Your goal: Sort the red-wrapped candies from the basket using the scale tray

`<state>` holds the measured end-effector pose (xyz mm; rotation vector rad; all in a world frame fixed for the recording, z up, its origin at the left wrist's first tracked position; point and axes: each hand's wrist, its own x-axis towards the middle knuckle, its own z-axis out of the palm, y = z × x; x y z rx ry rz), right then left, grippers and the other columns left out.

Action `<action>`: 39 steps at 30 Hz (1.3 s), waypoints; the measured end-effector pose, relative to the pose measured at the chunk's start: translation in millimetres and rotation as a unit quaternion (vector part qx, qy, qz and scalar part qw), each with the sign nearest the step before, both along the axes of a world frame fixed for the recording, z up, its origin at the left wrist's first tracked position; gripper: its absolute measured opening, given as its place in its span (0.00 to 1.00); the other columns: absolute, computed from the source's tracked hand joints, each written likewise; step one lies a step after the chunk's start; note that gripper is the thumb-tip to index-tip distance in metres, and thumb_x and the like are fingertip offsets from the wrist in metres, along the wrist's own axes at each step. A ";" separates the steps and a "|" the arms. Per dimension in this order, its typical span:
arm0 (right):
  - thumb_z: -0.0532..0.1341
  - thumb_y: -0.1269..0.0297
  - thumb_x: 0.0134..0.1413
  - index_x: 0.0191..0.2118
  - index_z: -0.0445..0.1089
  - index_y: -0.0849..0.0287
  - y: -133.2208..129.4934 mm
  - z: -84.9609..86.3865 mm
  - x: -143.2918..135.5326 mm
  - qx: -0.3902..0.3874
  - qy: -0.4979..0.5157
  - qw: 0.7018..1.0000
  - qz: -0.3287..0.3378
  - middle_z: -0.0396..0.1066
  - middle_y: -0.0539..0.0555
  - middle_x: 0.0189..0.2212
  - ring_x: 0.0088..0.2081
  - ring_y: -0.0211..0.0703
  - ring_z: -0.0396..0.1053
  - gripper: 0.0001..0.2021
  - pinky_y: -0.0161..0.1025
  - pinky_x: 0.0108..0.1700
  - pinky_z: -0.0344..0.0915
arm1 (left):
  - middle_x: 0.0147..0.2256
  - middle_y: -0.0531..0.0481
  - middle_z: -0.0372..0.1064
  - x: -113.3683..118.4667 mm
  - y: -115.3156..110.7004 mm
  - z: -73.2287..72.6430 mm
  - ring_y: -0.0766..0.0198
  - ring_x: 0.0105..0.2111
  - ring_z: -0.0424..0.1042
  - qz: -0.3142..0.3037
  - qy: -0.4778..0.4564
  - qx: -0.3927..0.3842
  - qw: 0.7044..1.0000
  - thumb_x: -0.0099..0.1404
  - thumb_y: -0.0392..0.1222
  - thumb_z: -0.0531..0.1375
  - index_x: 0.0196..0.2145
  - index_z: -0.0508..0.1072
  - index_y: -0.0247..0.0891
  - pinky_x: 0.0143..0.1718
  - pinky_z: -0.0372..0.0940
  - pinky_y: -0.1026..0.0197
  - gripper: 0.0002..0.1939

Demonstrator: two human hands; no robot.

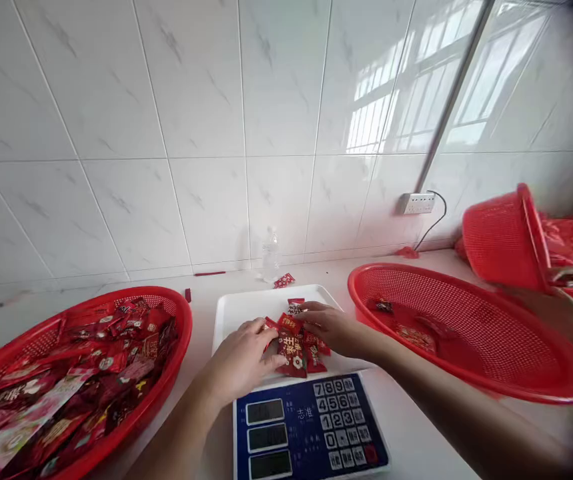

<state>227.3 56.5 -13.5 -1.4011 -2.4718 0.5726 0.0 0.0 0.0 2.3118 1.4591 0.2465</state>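
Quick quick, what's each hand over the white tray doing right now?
Left hand: half-curled, touching the red packets; whether it grips one can't be told.
Right hand: fingers bent over the same packets; grip can't be told.

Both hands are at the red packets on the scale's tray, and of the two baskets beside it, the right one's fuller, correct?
Wrong basket: the head view shows the left basket fuller. The left hand and right hand are at the red packets on the tray.

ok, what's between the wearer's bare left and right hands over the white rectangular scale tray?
A cluster of small, mostly red, printed wrapped packets on the white tray, between left hand and right hand. Shows in the head view.
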 end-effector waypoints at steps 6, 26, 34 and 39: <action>0.53 0.62 0.64 0.53 0.73 0.53 -2.2 3.6 1.5 0.000 0.005 1.000 -0.003 0.63 0.58 0.61 0.58 0.51 0.65 0.17 0.49 0.60 0.61 | 0.63 0.38 0.57 1.7 2.0 2.0 0.46 0.62 0.58 -0.009 -0.010 0.013 1.000 0.69 0.55 0.52 0.59 0.67 0.39 0.59 0.58 0.46 0.26; 0.47 0.58 0.67 0.55 0.71 0.56 7.7 -2.8 -0.8 0.012 0.018 1.000 -0.008 0.68 0.58 0.57 0.58 0.52 0.64 0.20 0.51 0.60 0.59 | 0.55 0.42 0.65 1.9 2.2 -0.2 0.48 0.55 0.66 -0.026 -0.009 0.040 0.999 0.70 0.52 0.53 0.54 0.70 0.39 0.52 0.64 0.49 0.21; 0.47 0.56 0.66 0.54 0.71 0.56 -4.4 9.4 -0.9 -0.003 0.000 1.000 -0.019 0.71 0.58 0.55 0.55 0.52 0.67 0.21 0.48 0.56 0.62 | 0.59 0.41 0.63 1.7 1.6 3.6 0.47 0.59 0.62 -0.019 0.001 0.036 0.999 0.70 0.53 0.53 0.54 0.70 0.40 0.57 0.60 0.48 0.21; 0.51 0.57 0.63 0.54 0.72 0.57 -3.7 10.6 11.9 -0.008 -0.028 0.998 -0.055 0.71 0.59 0.54 0.55 0.55 0.67 0.20 0.51 0.56 0.61 | 0.62 0.41 0.59 1.0 1.9 2.3 0.49 0.61 0.61 -0.021 -0.001 0.034 0.999 0.70 0.53 0.52 0.57 0.68 0.40 0.59 0.59 0.48 0.23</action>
